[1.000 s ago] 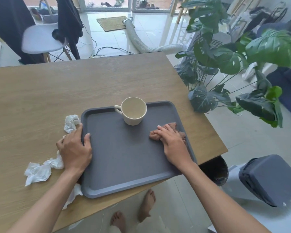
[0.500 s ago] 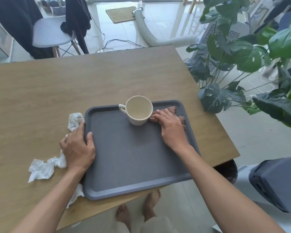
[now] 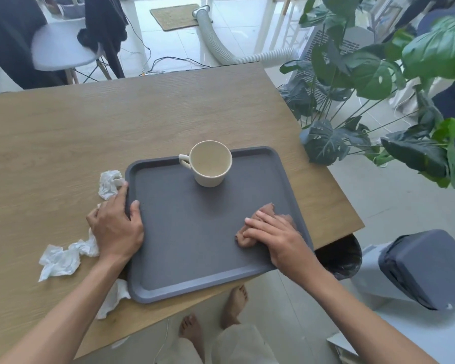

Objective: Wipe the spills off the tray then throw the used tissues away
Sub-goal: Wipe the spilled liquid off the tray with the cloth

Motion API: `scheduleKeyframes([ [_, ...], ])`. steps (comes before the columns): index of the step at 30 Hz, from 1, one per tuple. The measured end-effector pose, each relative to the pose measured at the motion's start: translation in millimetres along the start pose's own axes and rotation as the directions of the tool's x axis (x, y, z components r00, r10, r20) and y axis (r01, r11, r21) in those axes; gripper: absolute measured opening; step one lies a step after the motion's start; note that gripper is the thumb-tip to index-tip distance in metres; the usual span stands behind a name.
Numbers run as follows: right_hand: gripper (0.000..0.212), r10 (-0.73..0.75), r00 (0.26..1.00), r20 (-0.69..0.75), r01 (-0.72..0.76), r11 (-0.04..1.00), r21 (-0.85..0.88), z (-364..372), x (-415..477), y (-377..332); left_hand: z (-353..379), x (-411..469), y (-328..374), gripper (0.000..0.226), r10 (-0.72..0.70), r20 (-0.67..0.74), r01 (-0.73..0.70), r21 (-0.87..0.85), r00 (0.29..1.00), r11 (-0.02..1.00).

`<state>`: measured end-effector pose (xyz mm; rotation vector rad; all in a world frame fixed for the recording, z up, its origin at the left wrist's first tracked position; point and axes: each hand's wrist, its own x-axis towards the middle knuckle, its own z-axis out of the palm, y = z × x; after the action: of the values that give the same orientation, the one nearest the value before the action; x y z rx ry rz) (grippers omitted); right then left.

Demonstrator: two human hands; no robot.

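Observation:
A dark grey tray point(image 3: 195, 232) lies at the near edge of the wooden table. A cream cup point(image 3: 210, 164) stands upright at its far side. My right hand point(image 3: 276, 232) presses a brown, soaked tissue point(image 3: 243, 239) flat onto the tray's right part. My left hand point(image 3: 116, 224) grips the tray's left rim, thumb inside the rim. White crumpled tissues lie on the table left of the tray: one by my fingertips point(image 3: 109, 183), one further left point(image 3: 61, 258), one partly under my left forearm point(image 3: 113, 298).
A black bin point(image 3: 344, 258) stands on the floor under the table's right corner. A grey bag point(image 3: 426, 269) sits on a stool at the right. A large leafy plant point(image 3: 378, 101) stands beyond the table's right edge. My bare feet point(image 3: 234, 306) show below.
My right hand has slid the brown tissue from beside the cup back toward me along the tray's right side. My left hand stays on the left rim.

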<state>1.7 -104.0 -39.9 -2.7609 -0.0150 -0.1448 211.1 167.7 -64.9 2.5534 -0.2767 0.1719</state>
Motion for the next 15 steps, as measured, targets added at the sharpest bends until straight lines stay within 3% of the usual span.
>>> scheduleKeyframes([
  [9,0.056,0.133,0.991,-0.019,-0.134,0.989,-0.054,-10,125,85,0,0,0,0.052,-0.006,-0.002,0.006,0.003,1.000,1.000],
  [15,0.049,0.070,0.996,0.059,-0.056,0.976,-0.212,-19,139,96,2,0,5,0.052,-0.031,-0.024,0.031,0.016,0.999,0.999],
])
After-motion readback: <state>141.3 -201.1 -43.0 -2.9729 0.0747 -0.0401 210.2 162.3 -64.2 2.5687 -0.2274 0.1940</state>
